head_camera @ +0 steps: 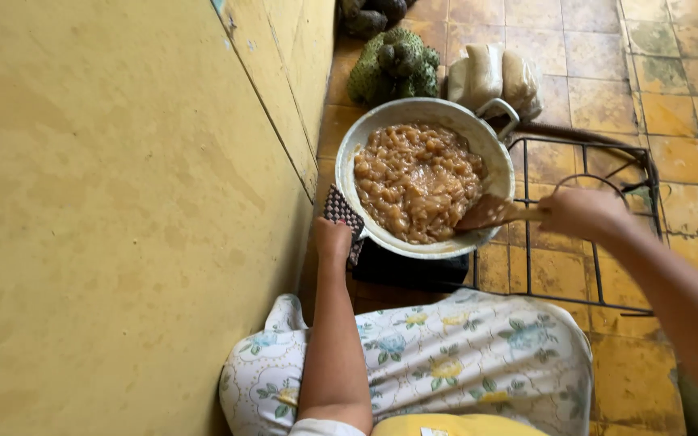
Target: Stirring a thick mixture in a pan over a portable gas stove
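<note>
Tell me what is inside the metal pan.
The metal pan holds glossy brown chunks in syrup, with the wooden spatula dipped in at its edge. The pan's bottom is covered by the food.

Soft, even daylight; weak shadows; right hand slightly motion-blurred; wide-angle bending at edges.

A yellow tiled floor carries everything. Beyond the pan lie green spiky fruits and pale bags; right of the pan, a wire rack.
</note>
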